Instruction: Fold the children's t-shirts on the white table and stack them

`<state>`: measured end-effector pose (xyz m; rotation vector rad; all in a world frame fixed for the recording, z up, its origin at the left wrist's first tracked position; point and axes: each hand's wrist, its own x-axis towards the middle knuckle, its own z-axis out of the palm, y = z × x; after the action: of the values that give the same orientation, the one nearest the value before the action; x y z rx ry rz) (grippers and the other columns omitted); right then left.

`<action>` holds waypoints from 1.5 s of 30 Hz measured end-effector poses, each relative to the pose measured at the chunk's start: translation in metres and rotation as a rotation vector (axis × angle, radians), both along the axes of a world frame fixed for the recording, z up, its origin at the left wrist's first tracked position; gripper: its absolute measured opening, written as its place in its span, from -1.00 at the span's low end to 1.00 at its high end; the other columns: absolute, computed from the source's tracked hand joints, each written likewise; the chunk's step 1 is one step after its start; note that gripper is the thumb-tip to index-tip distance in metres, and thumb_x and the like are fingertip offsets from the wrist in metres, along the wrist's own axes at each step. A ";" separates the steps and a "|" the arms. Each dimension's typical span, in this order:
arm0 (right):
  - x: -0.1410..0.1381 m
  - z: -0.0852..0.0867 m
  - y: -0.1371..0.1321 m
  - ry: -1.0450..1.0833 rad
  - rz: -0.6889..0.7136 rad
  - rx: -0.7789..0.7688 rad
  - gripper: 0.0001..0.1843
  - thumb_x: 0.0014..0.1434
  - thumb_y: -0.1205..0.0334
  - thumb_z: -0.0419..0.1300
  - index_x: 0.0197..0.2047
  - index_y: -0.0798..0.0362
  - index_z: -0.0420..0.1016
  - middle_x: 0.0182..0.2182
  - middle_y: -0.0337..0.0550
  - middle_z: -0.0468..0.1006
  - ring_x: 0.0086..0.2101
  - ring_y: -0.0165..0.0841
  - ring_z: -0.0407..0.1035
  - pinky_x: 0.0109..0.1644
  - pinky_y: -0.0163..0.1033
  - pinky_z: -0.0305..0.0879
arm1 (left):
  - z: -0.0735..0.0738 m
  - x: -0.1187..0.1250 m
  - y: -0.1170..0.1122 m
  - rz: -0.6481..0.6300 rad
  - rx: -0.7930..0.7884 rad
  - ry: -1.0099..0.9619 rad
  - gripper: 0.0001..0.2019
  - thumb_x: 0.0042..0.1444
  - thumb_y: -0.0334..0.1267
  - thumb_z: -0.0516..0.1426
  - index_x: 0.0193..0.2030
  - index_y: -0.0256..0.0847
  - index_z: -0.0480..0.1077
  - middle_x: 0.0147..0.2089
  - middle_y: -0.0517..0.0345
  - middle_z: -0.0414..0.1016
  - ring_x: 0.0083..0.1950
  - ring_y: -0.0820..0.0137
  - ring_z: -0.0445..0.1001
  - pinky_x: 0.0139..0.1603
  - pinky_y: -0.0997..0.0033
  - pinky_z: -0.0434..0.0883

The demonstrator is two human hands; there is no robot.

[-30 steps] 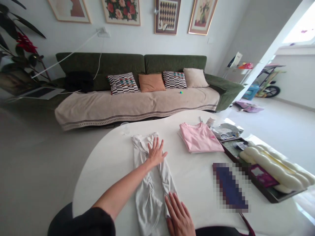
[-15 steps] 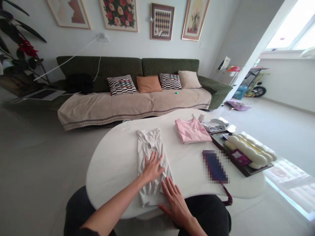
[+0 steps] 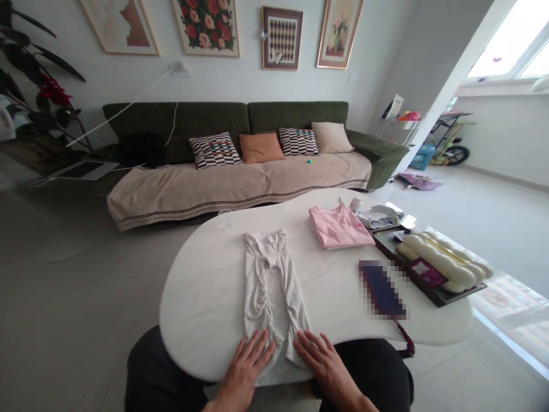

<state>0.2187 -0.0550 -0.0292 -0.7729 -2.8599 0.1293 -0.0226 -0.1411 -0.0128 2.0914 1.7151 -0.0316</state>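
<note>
Head view: the garment lies flat and lengthwise on the worktop, its near end at the near edge. The left hand lies flat on the near end, and the right hand touches the near right corner. The fingers of both hands are extended and released, grasping nothing. A folded pink shirt lies far right.

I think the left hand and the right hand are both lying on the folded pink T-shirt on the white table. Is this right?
Not quite. The head view shows the left hand and the right hand lying on the white ruched garment, not on the folded pink T-shirt. That T-shirt lies apart from them on the white table.
</note>
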 end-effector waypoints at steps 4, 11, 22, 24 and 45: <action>0.003 0.057 -0.012 0.020 0.112 -0.358 -0.45 0.04 0.44 0.00 0.09 -0.18 0.28 0.00 -0.27 0.41 -0.06 -0.36 0.31 0.00 -0.31 0.15 | 0.007 -0.008 -0.020 -0.128 -0.160 -0.102 -0.24 -0.09 -0.49 0.05 0.25 0.15 -0.05 0.30 0.16 -0.06 0.29 0.12 -0.04 0.20 -0.01 0.03; -0.028 0.140 0.070 0.172 0.042 -1.083 -0.74 -0.03 0.35 0.05 -0.29 0.01 0.52 -0.42 -0.32 0.53 -0.36 -0.42 0.36 -0.22 -0.37 0.21 | 0.119 -0.061 0.061 -0.279 -0.591 -0.622 -0.67 0.02 -0.33 0.06 -0.05 -0.04 0.41 -0.18 0.24 0.52 -0.20 0.39 0.46 -0.21 0.53 0.34; -0.129 0.021 0.199 0.483 -0.677 -0.845 -0.72 0.10 0.04 0.07 -0.40 0.12 0.33 -0.48 -0.28 0.38 -0.47 -0.47 0.26 -0.36 -0.31 0.18 | 0.019 -0.091 0.197 0.858 0.004 -0.913 -0.78 -0.04 -0.10 0.09 -0.38 -0.23 0.33 -0.38 0.19 0.45 -0.25 0.38 0.42 -0.26 0.46 0.34; -0.127 0.010 0.195 0.508 -0.707 -0.772 -0.75 0.14 0.07 0.01 -0.35 0.09 0.33 -0.42 -0.23 0.41 -0.38 -0.41 0.29 -0.28 -0.28 0.17 | 0.005 -0.086 0.193 0.883 0.104 -0.919 -0.80 -0.04 -0.14 0.08 -0.33 -0.22 0.31 -0.28 0.17 0.45 -0.18 0.37 0.41 -0.17 0.45 0.33; -0.096 0.042 0.180 0.741 -0.360 -0.964 -0.84 -0.10 0.17 0.10 -0.46 0.04 0.19 -0.56 -0.38 0.20 -0.47 -0.47 0.10 -0.39 -0.38 0.02 | 0.106 -0.105 0.183 0.187 -0.164 -0.763 -0.82 -0.21 -0.25 0.24 -0.50 -0.27 0.35 -0.51 0.29 0.31 -0.39 0.48 0.28 -0.31 0.51 0.19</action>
<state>0.1229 0.1247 0.0126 -1.0527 -1.8119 1.4452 -0.1279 0.0414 0.0929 1.5189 1.3529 0.5825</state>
